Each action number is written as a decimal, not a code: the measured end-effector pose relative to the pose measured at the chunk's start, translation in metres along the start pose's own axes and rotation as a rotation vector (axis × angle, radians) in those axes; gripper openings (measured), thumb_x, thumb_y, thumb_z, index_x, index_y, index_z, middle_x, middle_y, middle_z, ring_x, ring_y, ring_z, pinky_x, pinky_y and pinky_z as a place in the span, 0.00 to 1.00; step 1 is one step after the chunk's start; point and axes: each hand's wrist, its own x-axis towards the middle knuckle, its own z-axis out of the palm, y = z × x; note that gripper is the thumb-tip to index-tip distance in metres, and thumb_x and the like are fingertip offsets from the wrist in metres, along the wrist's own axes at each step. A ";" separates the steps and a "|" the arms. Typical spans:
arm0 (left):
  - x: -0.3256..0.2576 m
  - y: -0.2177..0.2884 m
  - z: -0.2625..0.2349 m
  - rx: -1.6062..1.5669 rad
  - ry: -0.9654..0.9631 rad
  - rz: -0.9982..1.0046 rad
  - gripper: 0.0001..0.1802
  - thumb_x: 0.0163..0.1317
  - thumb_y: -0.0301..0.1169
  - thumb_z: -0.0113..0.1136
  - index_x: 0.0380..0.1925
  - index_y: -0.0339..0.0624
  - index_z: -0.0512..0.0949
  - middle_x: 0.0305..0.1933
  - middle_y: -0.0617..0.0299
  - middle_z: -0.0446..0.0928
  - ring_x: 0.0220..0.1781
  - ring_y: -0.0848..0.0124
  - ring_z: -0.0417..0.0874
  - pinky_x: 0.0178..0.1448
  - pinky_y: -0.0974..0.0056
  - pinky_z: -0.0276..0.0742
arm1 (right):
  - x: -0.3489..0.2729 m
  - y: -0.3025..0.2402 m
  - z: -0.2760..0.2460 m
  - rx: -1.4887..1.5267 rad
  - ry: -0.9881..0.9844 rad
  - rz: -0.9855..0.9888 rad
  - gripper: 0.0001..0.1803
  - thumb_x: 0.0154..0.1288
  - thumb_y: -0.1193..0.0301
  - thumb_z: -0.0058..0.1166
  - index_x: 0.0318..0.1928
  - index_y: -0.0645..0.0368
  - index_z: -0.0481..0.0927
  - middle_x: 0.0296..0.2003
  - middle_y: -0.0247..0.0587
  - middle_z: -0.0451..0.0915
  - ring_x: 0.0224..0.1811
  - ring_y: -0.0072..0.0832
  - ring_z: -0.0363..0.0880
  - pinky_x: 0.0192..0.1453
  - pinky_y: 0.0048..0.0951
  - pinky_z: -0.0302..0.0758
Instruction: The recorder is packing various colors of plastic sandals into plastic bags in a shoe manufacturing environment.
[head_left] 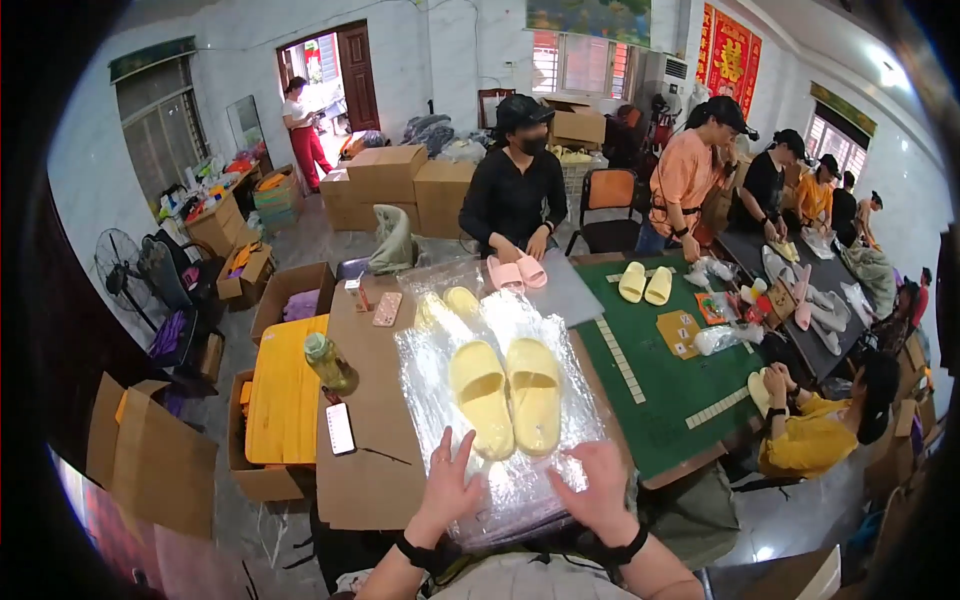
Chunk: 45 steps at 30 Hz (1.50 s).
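Our left hand point(447, 487) and right hand point(594, 487), fingers apart, press the clear plastic bags point(500, 400). The yellow slippers point(507, 395) lie just ahead, long axes pointing away, seemingly equally near both hands.

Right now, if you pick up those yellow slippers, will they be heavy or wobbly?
Probably light: the yellow slippers look like thick, puffy foam. They would likely bend a little yet keep their shape. The clear plastic bags under them look thin, shiny and crinkled, so the pile may slide or flop when the left hand and right hand lift it.
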 end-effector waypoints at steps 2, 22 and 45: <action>0.003 0.011 -0.001 -0.076 0.006 -0.048 0.39 0.59 0.26 0.55 0.74 0.50 0.63 0.77 0.31 0.51 0.70 0.35 0.63 0.73 0.45 0.64 | 0.026 0.012 -0.005 -0.165 0.171 -0.022 0.10 0.53 0.73 0.68 0.37 0.57 0.85 0.31 0.40 0.82 0.33 0.41 0.81 0.40 0.39 0.78; 0.042 0.015 -0.031 0.087 -0.069 0.071 0.39 0.59 0.51 0.67 0.69 0.48 0.71 0.80 0.43 0.54 0.80 0.38 0.52 0.79 0.45 0.56 | 0.057 0.124 0.070 0.154 -0.334 0.081 0.23 0.63 0.65 0.65 0.57 0.59 0.81 0.61 0.54 0.77 0.64 0.52 0.73 0.68 0.44 0.70; 0.014 -0.049 0.030 -0.154 0.246 -0.300 0.32 0.71 0.40 0.57 0.67 0.30 0.67 0.77 0.30 0.54 0.80 0.39 0.52 0.81 0.47 0.50 | 0.011 0.170 0.050 -0.075 -0.261 0.564 0.11 0.55 0.67 0.63 0.39 0.55 0.86 0.31 0.40 0.86 0.37 0.43 0.84 0.42 0.42 0.80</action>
